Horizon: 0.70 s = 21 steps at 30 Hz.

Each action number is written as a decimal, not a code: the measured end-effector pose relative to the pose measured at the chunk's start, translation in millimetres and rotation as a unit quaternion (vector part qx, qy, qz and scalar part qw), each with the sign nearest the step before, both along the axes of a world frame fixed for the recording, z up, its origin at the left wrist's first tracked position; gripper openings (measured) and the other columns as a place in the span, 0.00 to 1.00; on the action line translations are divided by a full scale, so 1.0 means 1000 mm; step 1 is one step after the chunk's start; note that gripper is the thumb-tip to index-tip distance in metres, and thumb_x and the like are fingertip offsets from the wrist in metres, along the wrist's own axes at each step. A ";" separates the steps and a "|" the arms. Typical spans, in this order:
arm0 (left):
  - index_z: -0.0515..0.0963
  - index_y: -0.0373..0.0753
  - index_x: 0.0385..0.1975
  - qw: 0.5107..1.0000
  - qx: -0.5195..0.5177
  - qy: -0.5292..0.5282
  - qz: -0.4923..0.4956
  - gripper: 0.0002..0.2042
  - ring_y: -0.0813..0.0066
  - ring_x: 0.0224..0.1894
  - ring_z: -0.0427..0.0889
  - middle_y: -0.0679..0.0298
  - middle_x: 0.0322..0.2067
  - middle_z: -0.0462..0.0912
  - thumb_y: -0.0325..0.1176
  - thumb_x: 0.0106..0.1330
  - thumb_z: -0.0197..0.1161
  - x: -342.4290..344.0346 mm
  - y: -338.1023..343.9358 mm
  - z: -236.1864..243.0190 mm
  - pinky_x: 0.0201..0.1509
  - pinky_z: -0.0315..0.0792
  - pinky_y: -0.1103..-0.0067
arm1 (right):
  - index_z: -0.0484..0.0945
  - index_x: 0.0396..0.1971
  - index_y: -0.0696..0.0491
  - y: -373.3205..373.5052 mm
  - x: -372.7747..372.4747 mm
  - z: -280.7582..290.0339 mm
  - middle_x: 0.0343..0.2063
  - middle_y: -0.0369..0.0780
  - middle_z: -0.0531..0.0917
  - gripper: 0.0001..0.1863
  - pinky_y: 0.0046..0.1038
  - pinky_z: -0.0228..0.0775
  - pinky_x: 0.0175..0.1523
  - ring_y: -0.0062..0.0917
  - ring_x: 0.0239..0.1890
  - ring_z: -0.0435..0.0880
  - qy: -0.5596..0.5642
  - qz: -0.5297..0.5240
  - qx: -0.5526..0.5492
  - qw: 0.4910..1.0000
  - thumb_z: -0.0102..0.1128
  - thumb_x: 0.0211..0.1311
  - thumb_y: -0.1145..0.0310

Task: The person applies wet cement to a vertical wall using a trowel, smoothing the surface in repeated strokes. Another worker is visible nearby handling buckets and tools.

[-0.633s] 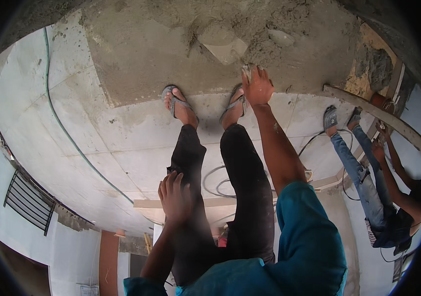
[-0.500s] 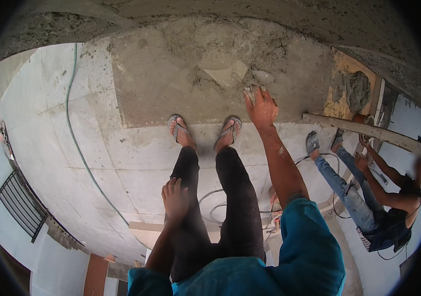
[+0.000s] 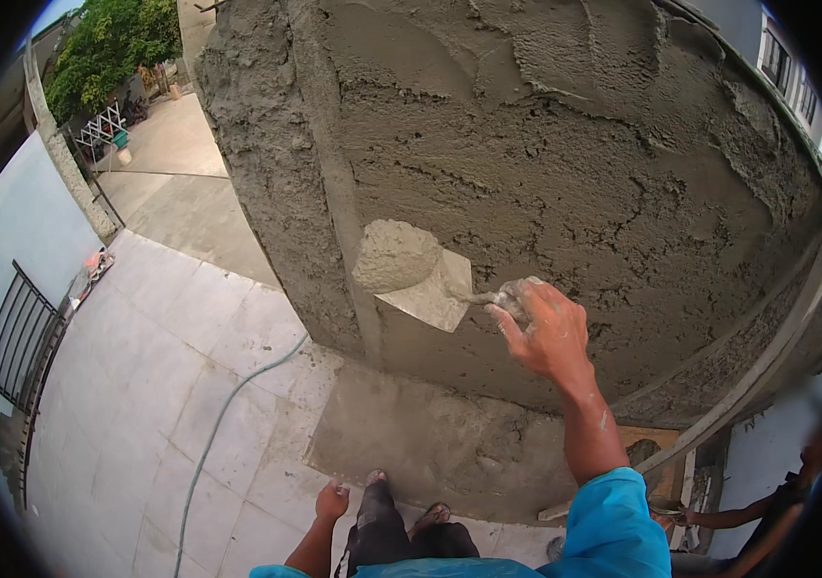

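My right hand (image 3: 548,328) is closed around the handle of a trowel (image 3: 442,301), held up in front of a wall coated in wet grey mortar (image 3: 546,154). A thick lump of mortar (image 3: 396,256) sits on the far left part of the blade, close to the wall's left corner strip. From this view I cannot tell whether the lump touches the wall. Low beside my leg, my left hand (image 3: 332,501) hangs with its fingers curled and nothing visible in it.
A mortar-covered board (image 3: 382,409) lies on the floor at the wall's foot. A green hose (image 3: 213,424) crosses the pale tiles at left. A long wooden batten (image 3: 767,352) slants along the right, near another person's arm (image 3: 743,515). A dark railing (image 3: 8,337) stands far left.
My view has risen from the floor to the wall. My right hand, earlier low over the mortar board, is now raised holding a loaded trowel. My left hand has left my thigh.
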State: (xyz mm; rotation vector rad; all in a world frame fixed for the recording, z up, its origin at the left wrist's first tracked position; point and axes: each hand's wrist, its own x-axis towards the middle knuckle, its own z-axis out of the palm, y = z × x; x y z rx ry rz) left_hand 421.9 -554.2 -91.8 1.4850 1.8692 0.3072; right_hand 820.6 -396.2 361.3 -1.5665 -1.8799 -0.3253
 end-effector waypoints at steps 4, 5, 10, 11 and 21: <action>0.78 0.37 0.45 0.999 -0.014 0.024 -0.038 0.19 0.47 0.45 0.82 0.47 0.40 0.84 0.45 0.62 0.58 -0.017 0.015 0.014 0.51 0.75 0.59 | 0.83 0.36 0.58 0.017 -0.034 0.116 0.32 0.46 0.85 0.17 0.33 0.76 0.38 0.35 0.34 0.85 0.065 0.166 0.083 0.981 0.70 0.54 0.59; 0.78 0.37 0.45 0.998 -0.017 0.032 -0.050 0.20 0.46 0.46 0.81 0.46 0.40 0.83 0.47 0.62 0.57 -0.026 0.019 0.008 0.51 0.74 0.59 | 0.83 0.36 0.59 0.026 -0.042 0.139 0.31 0.44 0.84 0.17 0.31 0.75 0.37 0.31 0.32 0.84 0.104 0.234 0.057 0.965 0.70 0.55 0.59; 0.79 0.33 0.42 0.995 -0.053 0.060 -0.059 0.23 0.43 0.46 0.81 0.40 0.40 0.82 0.49 0.63 0.56 -0.031 0.052 0.021 0.52 0.74 0.57 | 0.81 0.38 0.59 0.096 -0.057 0.218 0.26 0.35 0.79 0.15 0.22 0.67 0.27 0.16 0.24 0.74 0.279 0.557 -0.173 0.763 0.64 0.62 0.61; 0.80 0.32 0.41 0.997 -0.048 0.051 -0.045 0.23 0.43 0.46 0.81 0.39 0.40 0.82 0.49 0.63 0.56 -0.028 0.060 0.028 0.52 0.74 0.57 | 0.81 0.39 0.57 0.110 -0.061 0.225 0.25 0.34 0.78 0.14 0.21 0.66 0.26 0.16 0.23 0.74 0.295 0.551 -0.183 0.759 0.62 0.63 0.61; 0.82 0.35 0.42 0.996 -0.027 0.046 0.072 0.17 0.57 0.35 0.87 0.51 0.31 0.86 0.42 0.62 0.60 -0.104 0.075 -0.028 0.43 0.79 0.65 | 0.77 0.38 0.53 0.095 0.056 0.151 0.22 0.33 0.77 0.11 0.16 0.72 0.20 0.10 0.19 0.76 0.467 0.169 0.060 0.866 0.54 0.71 0.60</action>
